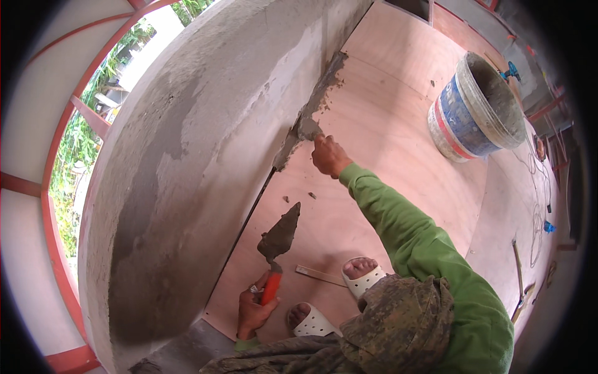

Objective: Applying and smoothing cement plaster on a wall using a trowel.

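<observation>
Wet mortar (309, 124) packed along wall-floor joint at 12 o'clock. Right hand (328, 156) pressing it in, grip unclear. Left hand (252, 310) clamped on loaded trowel (280, 239) at 7 o'clock. Joint-filling underway; next move likely needs fresh mortar carried up. Bucket (476, 109) at 2 o'clock.

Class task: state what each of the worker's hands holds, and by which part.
Left hand: pointed trowel, by its orange handle. Right hand: presses mortar bare, no tool visible.
</observation>
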Demonstrator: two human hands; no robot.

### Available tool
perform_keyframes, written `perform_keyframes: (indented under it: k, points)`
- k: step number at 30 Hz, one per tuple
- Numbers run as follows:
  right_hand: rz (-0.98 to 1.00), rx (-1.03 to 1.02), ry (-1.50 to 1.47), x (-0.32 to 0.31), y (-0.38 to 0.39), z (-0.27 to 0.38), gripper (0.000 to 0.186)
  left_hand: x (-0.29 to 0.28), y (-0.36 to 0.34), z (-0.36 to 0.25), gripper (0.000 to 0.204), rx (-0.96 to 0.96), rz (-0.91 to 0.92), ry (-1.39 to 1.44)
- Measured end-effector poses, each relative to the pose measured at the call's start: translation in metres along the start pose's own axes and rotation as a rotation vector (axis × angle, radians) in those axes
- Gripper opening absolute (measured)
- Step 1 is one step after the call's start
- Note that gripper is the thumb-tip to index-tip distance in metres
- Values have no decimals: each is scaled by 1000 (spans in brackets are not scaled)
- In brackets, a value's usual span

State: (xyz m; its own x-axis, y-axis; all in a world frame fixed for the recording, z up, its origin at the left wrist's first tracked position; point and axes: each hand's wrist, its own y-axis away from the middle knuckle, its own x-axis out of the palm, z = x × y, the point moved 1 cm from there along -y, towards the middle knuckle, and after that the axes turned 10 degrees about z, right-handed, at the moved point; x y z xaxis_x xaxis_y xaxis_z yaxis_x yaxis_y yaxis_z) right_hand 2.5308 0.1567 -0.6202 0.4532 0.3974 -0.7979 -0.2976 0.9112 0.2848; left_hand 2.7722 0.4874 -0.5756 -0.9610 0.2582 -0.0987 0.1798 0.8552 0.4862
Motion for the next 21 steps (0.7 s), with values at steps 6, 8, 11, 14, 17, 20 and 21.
perform_keyframes:
  k: [6, 8, 11, 14, 17, 20, 21]
  points:
    - [80, -11, -49, 22, 21, 2, 40, 1, 2, 2, 68, 26, -33, -6]
    - [87, -45, -36, 14, 24, -15, 35, 2, 5, 3, 67, 23, -48, 20]
    - [-65, -43, 21, -5, 14, -44, 27, 1, 9, 5, 67, 10, -85, 49]
    - [-228, -7, 123, -38, -21, -80, 34, -3, 13, 7, 67, -31, -67, 55]
    - [-242, 3, 195, -63, -61, -107, 35, -2, 14, 8, 68, -48, -41, 67]
    - [-167, 55, 264, -74, -83, -123, 34, -1, 14, 11, 68, -68, -26, 56]
    - [-201, 73, 260, -78, -87, -126, 33, -1, 14, 12, 68, -81, -11, 32]
